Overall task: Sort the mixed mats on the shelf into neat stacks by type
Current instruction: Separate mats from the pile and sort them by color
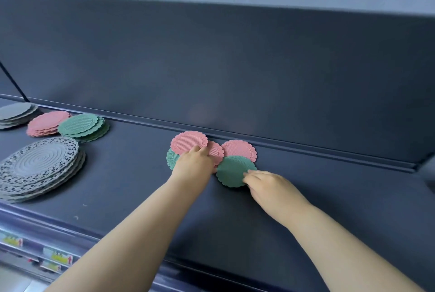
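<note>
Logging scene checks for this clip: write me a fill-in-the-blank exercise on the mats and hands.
The loose mat touched by the right hand is ___ in colour.
Around the left hand, ___ loose pink mats show.
Between the plain grey stack and the green stack sits the ___ stack.
Missing words: green; three; pink.
</note>
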Action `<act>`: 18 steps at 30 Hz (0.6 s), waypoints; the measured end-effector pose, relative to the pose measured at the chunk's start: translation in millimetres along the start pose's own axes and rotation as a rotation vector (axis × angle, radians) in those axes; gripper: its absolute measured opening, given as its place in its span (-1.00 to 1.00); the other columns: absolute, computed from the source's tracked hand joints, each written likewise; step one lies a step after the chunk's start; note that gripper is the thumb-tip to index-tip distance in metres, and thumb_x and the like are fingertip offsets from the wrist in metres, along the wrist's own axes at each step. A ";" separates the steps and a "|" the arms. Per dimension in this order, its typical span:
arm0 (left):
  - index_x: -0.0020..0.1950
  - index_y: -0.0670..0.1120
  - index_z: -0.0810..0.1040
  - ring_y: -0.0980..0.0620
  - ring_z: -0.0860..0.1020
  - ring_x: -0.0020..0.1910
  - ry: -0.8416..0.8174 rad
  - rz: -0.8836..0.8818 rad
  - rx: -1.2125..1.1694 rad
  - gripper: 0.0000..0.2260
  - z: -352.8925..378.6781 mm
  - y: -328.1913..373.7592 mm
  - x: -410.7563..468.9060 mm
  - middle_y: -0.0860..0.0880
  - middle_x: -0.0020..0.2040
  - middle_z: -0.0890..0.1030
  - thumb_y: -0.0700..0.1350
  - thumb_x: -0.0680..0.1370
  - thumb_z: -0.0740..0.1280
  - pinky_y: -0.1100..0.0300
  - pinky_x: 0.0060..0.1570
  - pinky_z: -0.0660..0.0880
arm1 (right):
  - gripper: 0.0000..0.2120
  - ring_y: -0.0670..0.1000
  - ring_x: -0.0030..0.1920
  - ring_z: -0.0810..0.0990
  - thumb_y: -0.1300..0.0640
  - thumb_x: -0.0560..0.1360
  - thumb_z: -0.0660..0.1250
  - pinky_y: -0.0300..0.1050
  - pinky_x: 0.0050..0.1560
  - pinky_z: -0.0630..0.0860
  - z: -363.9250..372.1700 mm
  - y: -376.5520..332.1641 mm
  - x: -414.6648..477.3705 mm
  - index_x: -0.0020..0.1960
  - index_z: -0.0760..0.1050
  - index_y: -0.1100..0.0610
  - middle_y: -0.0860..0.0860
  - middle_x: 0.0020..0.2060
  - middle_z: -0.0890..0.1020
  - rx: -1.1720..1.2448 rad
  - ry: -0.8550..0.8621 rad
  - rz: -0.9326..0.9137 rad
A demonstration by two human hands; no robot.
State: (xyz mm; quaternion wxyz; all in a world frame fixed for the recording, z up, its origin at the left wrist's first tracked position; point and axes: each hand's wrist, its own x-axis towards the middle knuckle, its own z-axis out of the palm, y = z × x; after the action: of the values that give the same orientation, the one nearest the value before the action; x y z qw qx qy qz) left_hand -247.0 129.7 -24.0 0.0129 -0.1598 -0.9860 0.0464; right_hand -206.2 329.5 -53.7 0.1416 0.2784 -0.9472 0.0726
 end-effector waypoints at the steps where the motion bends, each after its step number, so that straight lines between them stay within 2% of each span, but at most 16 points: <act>1: 0.35 0.07 0.43 -0.05 0.32 0.24 -0.008 0.006 0.020 -0.69 -2.0 0.9 1.1 0.00 0.43 0.24 -0.08 0.61 0.17 0.12 0.09 0.34 | -0.82 0.13 -0.08 0.62 0.37 0.37 0.30 -0.02 -0.24 0.58 -0.5 1.8 -1.6 -0.08 0.53 0.17 0.04 -0.15 0.64 -0.006 -0.051 0.044; 3: 0.33 0.04 0.43 -0.07 0.32 0.24 -0.037 0.012 0.055 -0.67 -6.3 3.0 1.0 -0.02 0.43 0.22 -0.17 0.59 0.16 0.12 0.08 0.34 | -0.80 0.11 -0.18 0.54 0.38 0.41 0.20 -0.05 -0.32 0.46 -3.5 4.2 -5.2 -0.05 0.48 0.16 0.03 -0.20 0.58 -0.030 -0.115 0.103; 5: 0.33 -0.01 0.43 -0.08 0.32 0.25 -0.070 0.002 0.077 -0.64 -10.2 6.5 -0.2 -0.06 0.42 0.24 -0.24 0.56 0.14 0.13 0.08 0.34 | -0.80 0.07 -0.37 0.45 0.41 0.31 0.30 -0.12 -0.46 0.27 -10.3 2.6 -9.3 -0.15 0.49 0.16 0.02 -0.35 0.55 -0.060 -0.082 0.121; 7: 0.31 -0.05 0.44 -0.08 0.33 0.25 -0.052 -0.002 0.142 -0.66 -9.0 10.2 0.8 -0.08 0.39 0.29 -0.23 0.57 0.13 0.14 0.08 0.33 | -0.73 0.01 -0.51 0.29 0.41 0.11 0.43 -0.20 -0.54 0.12 -15.2 1.3 -11.9 -0.30 0.48 0.13 -0.03 -0.52 0.47 -0.128 -0.066 0.125; 9: 0.27 -0.05 0.47 -0.08 0.37 0.21 -0.012 0.021 0.206 -0.70 -5.8 12.3 2.3 -0.08 0.30 0.40 -0.18 0.60 0.09 0.13 0.05 0.31 | -0.67 -0.01 -0.56 0.20 0.41 -0.02 0.47 -0.24 -0.60 0.07 -16.2 1.4 -12.6 -0.39 0.45 0.11 -0.05 -0.60 0.41 -0.165 -0.044 0.143; 10: 0.23 -0.06 0.50 -0.09 0.40 0.18 0.015 0.042 0.219 -0.72 -5.2 12.9 0.9 -0.08 0.23 0.46 -0.17 0.60 0.10 0.12 0.02 0.30 | -0.67 0.00 -0.57 0.19 0.42 -0.02 0.47 -0.25 -0.61 0.08 -16.3 0.6 -12.6 -0.39 0.45 0.13 -0.04 -0.60 0.41 -0.153 -0.051 0.155; 12: -0.04 -0.09 0.61 -0.07 0.53 -0.06 0.181 0.148 0.229 -0.85 -6.4 15.5 -4.8 -0.08 -0.06 0.58 -0.20 0.47 0.26 0.15 -0.17 0.33 | -0.73 0.06 -0.53 0.26 0.43 0.11 0.42 -0.20 -0.59 0.18 -17.1 -2.3 -13.2 -0.31 0.46 0.17 0.02 -0.53 0.48 -0.125 -0.106 0.199; 14: -0.40 -0.10 0.57 -0.04 0.52 -0.40 0.286 0.244 0.208 -0.91 -6.4 19.1 -12.4 -0.06 -0.39 0.54 -0.26 0.25 0.32 0.23 -0.40 0.32 | -0.82 0.13 -0.39 0.38 0.38 0.33 0.27 -0.11 -0.45 0.27 -18.5 -1.6 -15.7 -0.12 0.46 0.17 0.07 -0.34 0.55 -0.135 -0.133 0.267; 16: -0.47 -0.10 0.52 -0.04 0.49 -0.47 0.309 0.308 0.165 -0.92 4.6 25.0 -25.1 -0.05 -0.45 0.50 -0.25 0.18 0.37 0.23 -0.45 0.34 | -0.83 0.14 -0.32 0.38 0.33 0.42 0.14 -0.09 -0.39 0.24 -28.4 -1.6 -18.3 -0.05 0.42 0.17 0.08 -0.29 0.49 -0.104 -0.224 0.339; 18: -0.45 -0.07 0.52 -0.04 0.50 -0.44 0.342 0.380 0.141 -0.93 13.3 32.3 -38.6 -0.01 -0.44 0.51 -0.20 0.22 0.37 0.21 -0.42 0.37 | -0.84 0.11 -0.34 0.32 0.32 0.42 0.11 -0.10 -0.44 0.17 -42.0 -2.4 -22.3 -0.07 0.42 0.19 0.06 -0.37 0.37 -0.084 -0.272 0.400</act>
State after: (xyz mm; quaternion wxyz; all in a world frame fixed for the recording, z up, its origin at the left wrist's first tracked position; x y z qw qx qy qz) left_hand -200.8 146.8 -40.7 0.1817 -0.3462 -0.9161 0.0888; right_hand -177.4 347.9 -20.5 0.0070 0.0865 -0.9960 0.0218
